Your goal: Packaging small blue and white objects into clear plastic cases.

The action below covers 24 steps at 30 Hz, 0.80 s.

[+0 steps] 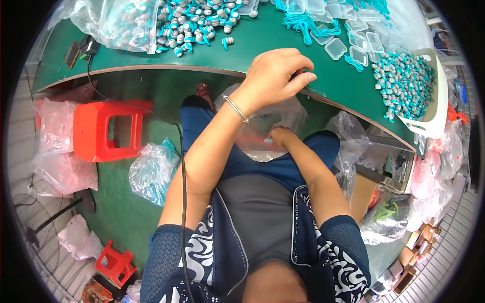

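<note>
Bag handling seems in hand. The left hand (278, 73), loosely curled, hangs over the tabletop's (351, 78) front edge; I cannot tell whether it holds anything. Below that edge, the half-closed right hand (282, 136) meets a crumpled, see-through plastic bag (291, 113) at the lap, hold unclear; next probably calls for a light grip.

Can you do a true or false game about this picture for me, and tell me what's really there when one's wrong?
1. The table is green. True.
2. The bracelet is on the right wrist. False: it is on the left one.
3. The left hand is higher in the picture than the right hand. True.
4. The bigger stool is blue. False: it is red.
5. Some teal-and-grey pieces lie on the table. True.
</note>
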{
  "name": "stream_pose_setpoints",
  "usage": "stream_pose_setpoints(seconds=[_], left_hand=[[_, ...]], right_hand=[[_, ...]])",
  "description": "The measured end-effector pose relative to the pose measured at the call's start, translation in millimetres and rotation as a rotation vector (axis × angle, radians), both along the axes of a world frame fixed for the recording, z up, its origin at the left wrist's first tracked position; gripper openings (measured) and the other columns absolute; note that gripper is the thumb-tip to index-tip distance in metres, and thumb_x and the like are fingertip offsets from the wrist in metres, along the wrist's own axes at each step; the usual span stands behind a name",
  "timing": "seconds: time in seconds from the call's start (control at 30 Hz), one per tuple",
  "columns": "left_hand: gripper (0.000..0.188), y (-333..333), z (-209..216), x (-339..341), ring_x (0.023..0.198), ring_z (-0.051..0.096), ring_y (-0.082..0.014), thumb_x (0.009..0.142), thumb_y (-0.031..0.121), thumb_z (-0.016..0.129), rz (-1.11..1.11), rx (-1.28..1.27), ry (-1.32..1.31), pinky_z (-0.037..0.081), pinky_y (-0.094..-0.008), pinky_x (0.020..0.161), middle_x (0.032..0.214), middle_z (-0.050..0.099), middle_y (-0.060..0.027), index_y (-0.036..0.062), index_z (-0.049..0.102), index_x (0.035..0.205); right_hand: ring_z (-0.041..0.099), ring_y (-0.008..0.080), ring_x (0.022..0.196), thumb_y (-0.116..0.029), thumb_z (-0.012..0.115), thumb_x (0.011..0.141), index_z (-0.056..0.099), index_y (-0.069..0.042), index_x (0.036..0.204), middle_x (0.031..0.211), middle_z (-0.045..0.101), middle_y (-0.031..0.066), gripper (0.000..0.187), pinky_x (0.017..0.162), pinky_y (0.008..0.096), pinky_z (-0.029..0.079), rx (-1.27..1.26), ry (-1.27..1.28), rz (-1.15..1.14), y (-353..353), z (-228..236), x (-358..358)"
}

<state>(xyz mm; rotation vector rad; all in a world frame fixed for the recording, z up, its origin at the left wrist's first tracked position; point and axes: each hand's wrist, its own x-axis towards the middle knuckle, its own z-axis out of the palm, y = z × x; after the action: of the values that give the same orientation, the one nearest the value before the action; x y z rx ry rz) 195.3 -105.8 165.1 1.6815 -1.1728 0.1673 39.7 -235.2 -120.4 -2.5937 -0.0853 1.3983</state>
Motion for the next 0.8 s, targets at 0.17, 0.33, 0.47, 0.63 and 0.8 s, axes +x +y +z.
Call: stream_pose_setpoints(seconds=[0.17,0.33,0.47,0.63,0.8], left_hand=[[0.013,2.1,-1.4,-0.7,0.070,0.063,-0.0218,0.085,0.019,0.073,0.024,0.039,-0.015,0.050,-0.0333,0.061,0.078,0.063,-0.0052,0.0087,0.070,0.092],[0.011,-1.9,-0.4,-1.6,0.070,0.063,-0.0227,0.084,0.018,0.073,0.042,0.034,-0.057,0.050,-0.0341,0.061,0.078,0.064,-0.0048,0.0093,0.070,0.091],[0.011,-2.8,-1.0,-0.9,0.071,0.064,-0.0235,0.084,0.018,0.073,0.048,0.030,-0.061,0.050,-0.0354,0.062,0.078,0.064,-0.0048,0.0096,0.070,0.090],[0.011,-2.4,1.2,-1.1,0.073,0.063,-0.0256,0.083,0.018,0.073,0.046,0.045,-0.083,0.050,-0.0375,0.063,0.079,0.064,-0.0051,0.0094,0.070,0.089],[0.011,-2.2,-0.2,0.4,0.073,0.063,-0.0268,0.082,0.017,0.073,0.033,0.040,-0.097,0.050,-0.0383,0.064,0.078,0.063,-0.0052,0.0093,0.069,0.088]], right_hand=[[0.060,0.0308,0.122,-0.029,0.074,0.079,0.056,-0.036,0.140,0.133,0.064,0.0099,0.064,0.097,0.0455,0.049,-0.031,0.223,0.121,5.1,-0.2,1.7],[0.061,0.0296,0.122,-0.030,0.074,0.080,0.057,-0.032,0.140,0.136,0.062,0.0071,0.062,0.096,0.0486,0.049,-0.075,0.250,0.094,4.9,-19.7,-3.3],[0.061,0.0278,0.121,-0.029,0.071,0.082,0.059,-0.029,0.138,0.136,0.063,0.0050,0.057,0.095,0.0493,0.048,-0.140,0.322,0.141,9.0,-25.1,1.9],[0.062,0.0264,0.120,-0.029,0.069,0.083,0.060,-0.029,0.136,0.134,0.064,0.0035,0.053,0.094,0.0506,0.046,-0.179,0.349,0.095,7.7,-28.7,0.6],[0.062,0.0250,0.120,-0.028,0.067,0.084,0.061,-0.028,0.133,0.132,0.065,0.0020,0.050,0.094,0.0519,0.045,-0.224,0.382,0.069,5.6,-29.8,2.6]])
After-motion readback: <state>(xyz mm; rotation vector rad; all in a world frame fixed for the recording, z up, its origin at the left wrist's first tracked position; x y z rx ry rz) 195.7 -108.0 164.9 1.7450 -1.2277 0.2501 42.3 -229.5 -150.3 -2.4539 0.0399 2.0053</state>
